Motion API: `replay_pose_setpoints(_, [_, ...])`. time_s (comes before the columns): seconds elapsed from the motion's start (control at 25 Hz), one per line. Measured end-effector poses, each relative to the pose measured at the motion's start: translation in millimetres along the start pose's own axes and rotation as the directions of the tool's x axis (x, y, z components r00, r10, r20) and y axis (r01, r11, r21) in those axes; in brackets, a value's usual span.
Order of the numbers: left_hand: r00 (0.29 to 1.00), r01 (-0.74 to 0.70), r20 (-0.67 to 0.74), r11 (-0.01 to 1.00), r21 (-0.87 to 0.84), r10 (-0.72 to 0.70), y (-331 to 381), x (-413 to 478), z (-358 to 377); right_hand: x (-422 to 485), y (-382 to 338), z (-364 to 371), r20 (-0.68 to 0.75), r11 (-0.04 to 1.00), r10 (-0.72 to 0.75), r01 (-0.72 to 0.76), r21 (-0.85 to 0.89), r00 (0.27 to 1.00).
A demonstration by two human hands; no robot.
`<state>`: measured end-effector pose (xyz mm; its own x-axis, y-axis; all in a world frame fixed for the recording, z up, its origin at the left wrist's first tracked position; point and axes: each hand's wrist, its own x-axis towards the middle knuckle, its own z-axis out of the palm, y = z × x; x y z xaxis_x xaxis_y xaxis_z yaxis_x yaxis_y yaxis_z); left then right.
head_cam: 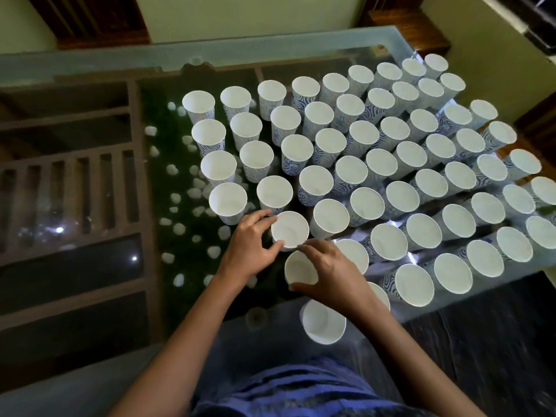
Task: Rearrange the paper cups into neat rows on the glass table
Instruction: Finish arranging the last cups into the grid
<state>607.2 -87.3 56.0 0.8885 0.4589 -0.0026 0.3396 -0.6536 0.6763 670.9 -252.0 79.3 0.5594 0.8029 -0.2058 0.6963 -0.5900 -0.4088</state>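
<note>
Since they're surely flimsy, one paper cup [290,230] is rim-pinched by the left hand [250,244], the neighbour cup [298,269] by the right hand [331,275].

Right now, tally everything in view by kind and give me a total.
Paper cups: 59
Hands: 2, left hand and right hand
Glass table: 1
Total: 62

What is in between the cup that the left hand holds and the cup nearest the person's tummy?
One more paper cup, standing upright and gripped by the right hand, as the head view shows.
</note>
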Motion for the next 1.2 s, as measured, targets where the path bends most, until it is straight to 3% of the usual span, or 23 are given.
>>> replay_pose_setpoints(0.32, [1.000, -0.016, -0.012, 1.000, 0.020, 0.016, 1, -7, 5, -4, 6, 10, -0.008, 0.998, -0.056, 0.055, -0.035, 0.998])
replay_pose_setpoints(0.6, [0.999, -0.031, -0.023, 0.999, 0.021, 0.031, 3, -10, 6, -10, 6, 8, -0.082, 0.995, -0.086, 0.089, 0.039, 0.993])
replay_pose_setpoints(0.76, [0.995, -0.077, -0.063, 0.997, 0.020, 0.078, 10, -26, 7, -22, 13, -2, -0.110, 0.991, -0.028, 0.041, 0.125, 0.994])
replay_pose_setpoints(0.96, [0.973, -0.232, -0.017, 0.973, 0.019, 0.232, 26, -69, 24, -53, 39, -14, -0.136, 0.980, 0.064, -0.036, 0.196, 0.989])
replay_pose_setpoints(1.08, [0.973, -0.229, 0.012, 0.973, 0.032, 0.229, 32, -91, 36, -70, 57, -17, -0.151, 0.984, 0.096, -0.070, 0.166, 0.984])
replay_pose_setpoints(1.2, [0.979, -0.197, -0.049, 0.979, 0.052, 0.200, 39, -104, 42, -83, 71, -19, -0.097, 0.991, 0.073, -0.062, 0.115, 0.993])
